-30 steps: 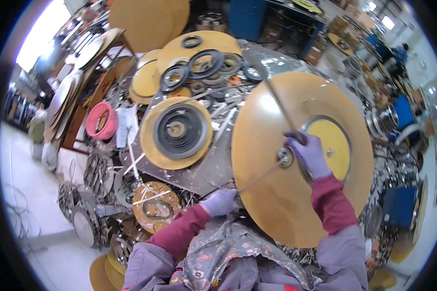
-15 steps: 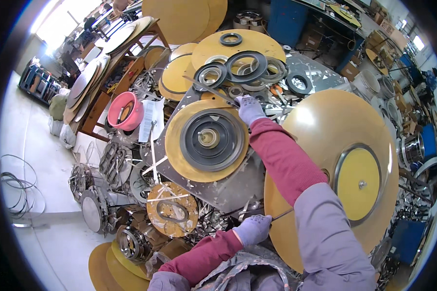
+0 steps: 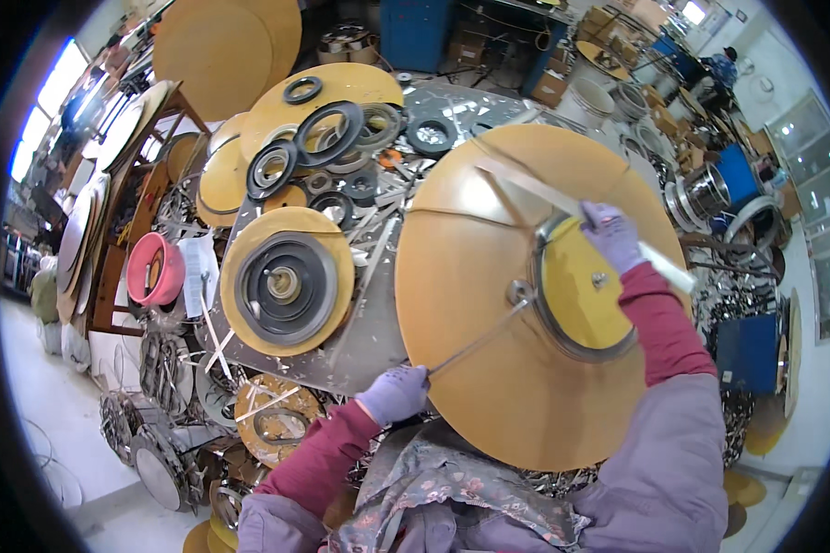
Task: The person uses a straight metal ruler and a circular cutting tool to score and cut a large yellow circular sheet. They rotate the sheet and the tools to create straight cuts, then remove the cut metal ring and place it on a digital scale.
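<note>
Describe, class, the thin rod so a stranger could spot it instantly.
Find the large tan disc, right of centre. Across its lower left, the thin rod rises from the left hand toward a small round fitting. It is narrower and darker than the pale strip.

Right of centre before you: large disc (image 3: 470,405); on it, smaller disc (image 3: 572,290); left of that, hub (image 3: 519,292). Across the large disc: bar (image 3: 535,189), in your right hand (image 3: 613,240). At its near left edge: your left hand (image 3: 397,394); rod (image 3: 480,341) from there to the hub. On your left: wheel (image 3: 266,313), on a round board (image 3: 290,219), on the table (image 3: 373,327). Behind the wheel: rings (image 3: 355,123). Left of the wheel: bucket (image 3: 168,278). Behind the table: cartons (image 3: 551,88).
</note>
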A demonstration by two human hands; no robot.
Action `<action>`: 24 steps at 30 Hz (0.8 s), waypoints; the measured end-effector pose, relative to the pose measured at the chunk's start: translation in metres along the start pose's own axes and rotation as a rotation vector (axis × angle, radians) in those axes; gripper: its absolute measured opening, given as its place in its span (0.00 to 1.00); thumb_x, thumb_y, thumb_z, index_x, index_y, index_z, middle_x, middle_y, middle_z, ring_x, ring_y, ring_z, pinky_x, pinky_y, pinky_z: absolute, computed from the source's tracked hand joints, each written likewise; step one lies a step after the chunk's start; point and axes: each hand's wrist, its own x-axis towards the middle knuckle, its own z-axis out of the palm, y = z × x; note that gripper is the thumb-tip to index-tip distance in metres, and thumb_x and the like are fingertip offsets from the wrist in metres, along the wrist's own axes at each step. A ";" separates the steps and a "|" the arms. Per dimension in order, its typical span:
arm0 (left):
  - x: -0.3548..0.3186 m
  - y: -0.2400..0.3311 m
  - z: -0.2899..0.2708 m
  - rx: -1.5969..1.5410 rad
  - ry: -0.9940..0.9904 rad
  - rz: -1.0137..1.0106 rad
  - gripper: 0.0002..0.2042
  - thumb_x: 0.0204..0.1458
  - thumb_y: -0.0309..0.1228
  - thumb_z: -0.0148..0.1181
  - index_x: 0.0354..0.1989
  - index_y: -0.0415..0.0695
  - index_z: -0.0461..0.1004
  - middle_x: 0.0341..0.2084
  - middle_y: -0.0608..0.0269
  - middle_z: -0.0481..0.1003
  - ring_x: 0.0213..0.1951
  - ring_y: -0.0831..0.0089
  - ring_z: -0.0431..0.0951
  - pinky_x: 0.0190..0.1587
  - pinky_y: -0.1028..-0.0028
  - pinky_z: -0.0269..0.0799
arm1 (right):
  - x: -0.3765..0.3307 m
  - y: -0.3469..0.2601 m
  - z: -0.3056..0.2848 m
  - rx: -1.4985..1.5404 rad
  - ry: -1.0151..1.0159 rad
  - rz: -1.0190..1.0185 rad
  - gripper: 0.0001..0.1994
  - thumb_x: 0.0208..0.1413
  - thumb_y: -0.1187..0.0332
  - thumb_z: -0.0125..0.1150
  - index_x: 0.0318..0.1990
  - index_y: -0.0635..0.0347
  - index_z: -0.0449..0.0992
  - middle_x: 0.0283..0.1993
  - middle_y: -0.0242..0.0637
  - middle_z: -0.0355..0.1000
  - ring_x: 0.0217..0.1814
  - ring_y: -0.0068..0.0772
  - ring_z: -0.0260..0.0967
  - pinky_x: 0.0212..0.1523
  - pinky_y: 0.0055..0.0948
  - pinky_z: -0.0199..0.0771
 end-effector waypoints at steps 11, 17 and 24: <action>-0.004 -0.004 -0.049 -0.034 0.167 -0.083 0.12 0.52 0.32 0.50 0.33 0.34 0.74 0.28 0.39 0.75 0.35 0.45 0.76 0.40 0.56 0.70 | -0.051 0.169 -0.041 -0.686 -0.138 0.217 0.09 0.57 0.67 0.47 0.38 0.49 0.76 0.38 0.34 0.73 0.38 0.33 0.73 0.34 0.32 0.73; -0.007 -0.011 -0.063 -0.068 0.117 -0.130 0.11 0.51 0.31 0.50 0.31 0.35 0.75 0.26 0.42 0.76 0.34 0.49 0.77 0.38 0.57 0.70 | -0.122 0.223 -0.055 -0.685 -0.246 0.228 0.11 0.50 0.66 0.55 0.42 0.50 0.71 0.40 0.33 0.72 0.45 0.32 0.70 0.41 0.29 0.72; 0.022 -0.038 -0.017 -0.075 0.256 0.010 0.11 0.52 0.31 0.49 0.32 0.35 0.74 0.18 0.52 0.75 0.22 0.63 0.77 0.31 0.65 0.72 | -0.144 0.088 -0.089 0.043 0.056 0.388 0.17 0.52 0.63 0.57 0.51 0.49 0.74 0.37 0.37 0.71 0.40 0.38 0.71 0.36 0.33 0.72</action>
